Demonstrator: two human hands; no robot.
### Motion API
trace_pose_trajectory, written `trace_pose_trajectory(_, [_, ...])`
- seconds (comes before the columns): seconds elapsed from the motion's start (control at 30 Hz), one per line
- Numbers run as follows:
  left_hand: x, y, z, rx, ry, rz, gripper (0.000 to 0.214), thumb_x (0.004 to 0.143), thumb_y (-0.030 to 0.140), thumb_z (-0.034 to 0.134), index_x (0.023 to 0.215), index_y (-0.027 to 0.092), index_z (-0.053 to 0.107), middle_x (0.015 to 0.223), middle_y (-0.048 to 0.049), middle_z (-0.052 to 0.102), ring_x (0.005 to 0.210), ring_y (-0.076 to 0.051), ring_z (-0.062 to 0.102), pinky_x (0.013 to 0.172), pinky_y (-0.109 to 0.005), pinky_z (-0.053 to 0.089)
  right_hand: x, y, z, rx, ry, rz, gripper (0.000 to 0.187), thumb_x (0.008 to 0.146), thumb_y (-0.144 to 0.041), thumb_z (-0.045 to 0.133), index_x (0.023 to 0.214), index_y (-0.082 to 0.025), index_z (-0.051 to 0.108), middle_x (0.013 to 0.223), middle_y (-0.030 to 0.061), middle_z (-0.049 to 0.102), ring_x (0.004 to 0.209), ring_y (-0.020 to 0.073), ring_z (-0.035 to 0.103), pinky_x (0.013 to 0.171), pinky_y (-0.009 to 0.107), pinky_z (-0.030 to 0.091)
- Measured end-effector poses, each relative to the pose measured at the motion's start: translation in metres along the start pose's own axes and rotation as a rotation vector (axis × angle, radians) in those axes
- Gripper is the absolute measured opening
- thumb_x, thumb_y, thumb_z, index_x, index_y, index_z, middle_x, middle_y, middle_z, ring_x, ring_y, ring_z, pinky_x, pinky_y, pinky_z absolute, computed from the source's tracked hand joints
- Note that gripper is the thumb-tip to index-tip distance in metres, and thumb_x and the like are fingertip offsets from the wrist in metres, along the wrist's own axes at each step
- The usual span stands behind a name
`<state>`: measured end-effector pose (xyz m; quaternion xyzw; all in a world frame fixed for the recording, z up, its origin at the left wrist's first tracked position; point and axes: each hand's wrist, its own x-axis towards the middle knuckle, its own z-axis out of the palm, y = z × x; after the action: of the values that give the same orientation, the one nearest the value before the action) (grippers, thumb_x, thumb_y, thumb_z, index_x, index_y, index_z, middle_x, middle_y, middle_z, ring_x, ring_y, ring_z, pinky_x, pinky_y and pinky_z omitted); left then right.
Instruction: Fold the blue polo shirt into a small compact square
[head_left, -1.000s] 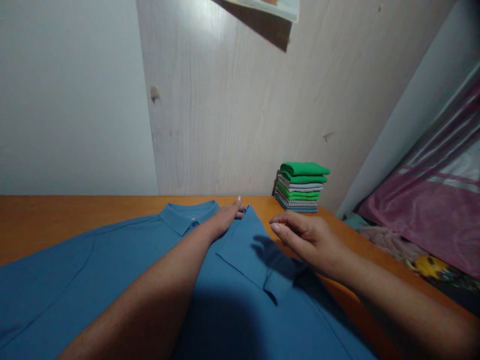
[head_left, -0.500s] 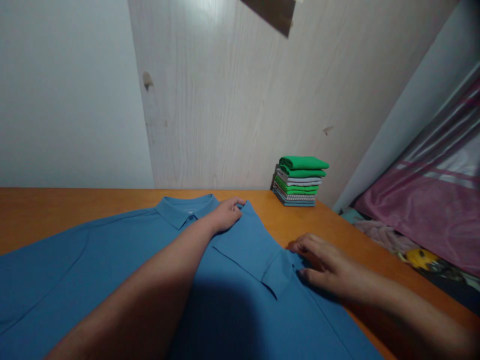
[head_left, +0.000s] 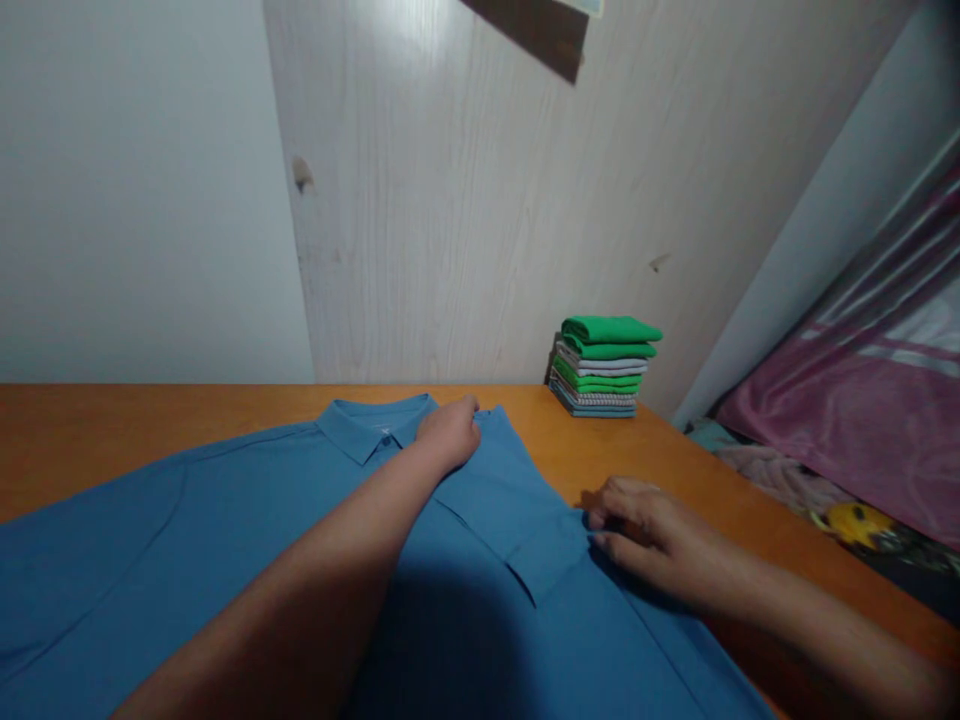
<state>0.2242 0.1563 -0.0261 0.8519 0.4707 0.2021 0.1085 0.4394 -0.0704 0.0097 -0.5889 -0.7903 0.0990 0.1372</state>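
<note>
A blue polo shirt (head_left: 285, 540) lies spread on the orange-brown table, its collar (head_left: 360, 425) toward the wall. The sleeve (head_left: 517, 520) on the right is folded inward over the body of the shirt. At the shoulder beside the collar, my left hand (head_left: 451, 432) is closed with the cloth pinched in its fingers. My right hand (head_left: 637, 525) grips the shirt's right side edge, thumb and fingers closed on the fabric near the folded sleeve. My left forearm passes over the middle of the shirt and hides part of it.
A neat stack of folded clothes (head_left: 604, 368), green, grey and blue, stands at the back right of the table (head_left: 112, 420) near the wall. Pink curtain-like fabric (head_left: 847, 440) and a yellow item (head_left: 859, 522) are beyond the table's right edge.
The folded sleeve now lies flatter and its cuff end has shifted slightly left. My left fingers have curled tighter at the shoulder. My right hand has closed on the side edge.
</note>
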Motion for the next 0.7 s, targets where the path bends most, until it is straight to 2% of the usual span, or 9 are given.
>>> trace_pose_trajectory(0.13, [-0.002,0.004,-0.01,0.014,-0.058,-0.045,0.035,0.094,0.042,0.041,0.105,0.02,0.065,0.108,-0.0148,0.072,0.098,-0.03,0.067,0.08,-0.037,0.048,0.018,0.006,-0.004,0.138,0.109,0.014,0.016,0.092,-0.028,0.054,0.098,-0.021,0.067,0.096,0.006,0.066,0.088,0.0191,0.06,0.076,0.031,0.045])
trace_pose_trajectory(0.2, [-0.003,0.006,-0.015,0.018,-0.109,-0.047,0.042,0.092,0.054,0.043,0.096,0.019,0.066,0.098,-0.0146,0.072,0.094,-0.03,0.067,0.077,-0.036,0.047,0.035,0.014,-0.001,0.212,0.155,0.05,0.018,0.092,-0.031,0.053,0.095,-0.02,0.067,0.093,0.0053,0.067,0.084,0.0186,0.06,0.073,0.03,0.045])
trace_pose_trajectory(0.27, [-0.003,0.006,-0.018,0.014,-0.177,-0.027,0.041,0.086,0.058,0.052,0.087,0.02,0.066,0.089,-0.012,0.071,0.088,-0.029,0.066,0.074,-0.035,0.045,0.056,0.026,0.005,0.293,0.192,0.08,0.021,0.091,-0.033,0.051,0.088,-0.019,0.066,0.083,0.0035,0.065,0.076,0.0172,0.058,0.068,0.029,0.044])
trace_pose_trajectory(0.33, [-0.003,0.005,-0.02,0.002,-0.243,0.011,0.03,0.08,0.05,0.061,0.079,0.02,0.064,0.079,-0.0074,0.068,0.079,-0.024,0.063,0.068,-0.031,0.042,0.08,0.038,0.012,0.349,0.212,0.101,0.022,0.089,-0.035,0.051,0.082,-0.019,0.064,0.074,0.0014,0.062,0.068,0.0157,0.055,0.062,0.027,0.042])
trace_pose_trajectory(0.43, [-0.001,0.003,-0.019,-0.08,-0.32,0.103,0.018,0.076,0.037,0.065,0.07,0.02,0.06,0.068,-0.0006,0.061,0.068,-0.017,0.056,0.059,-0.026,0.036,0.117,0.051,0.021,0.336,0.229,0.147,0.02,0.088,-0.031,0.051,0.084,-0.017,0.065,0.075,0.0023,0.064,0.069,0.0156,0.056,0.063,0.026,0.043])
trace_pose_trajectory(0.5, [0.0,0.001,-0.017,-0.177,-0.353,0.165,0.017,0.074,0.033,0.066,0.066,0.02,0.058,0.063,0.0021,0.056,0.063,-0.014,0.051,0.055,-0.024,0.033,0.14,0.054,0.023,0.286,0.238,0.196,0.021,0.087,-0.022,0.05,0.095,-0.016,0.068,0.086,0.0049,0.069,0.076,0.0167,0.06,0.07,0.026,0.047])
trace_pose_trajectory(0.57, [0.002,-0.001,-0.016,-0.246,-0.367,0.204,0.016,0.071,0.028,0.066,0.063,0.02,0.055,0.06,0.0033,0.053,0.06,-0.013,0.048,0.053,-0.024,0.032,0.162,0.055,0.022,0.18,0.231,0.202,0.031,0.086,-0.015,0.05,0.11,-0.018,0.069,0.102,0.007,0.071,0.09,0.0184,0.063,0.083,0.027,0.049])
trace_pose_trajectory(0.7, [0.002,-0.004,-0.015,-0.287,-0.391,0.237,0.012,0.069,0.021,0.064,0.061,0.02,0.055,0.058,0.0038,0.051,0.058,-0.013,0.046,0.053,-0.024,0.031,0.199,0.053,0.018,-0.046,0.094,0.123,0.047,0.082,-0.008,0.053,0.125,-0.022,0.067,0.132,0.0084,0.062,0.121,0.0217,0.056,0.105,0.03,0.041])
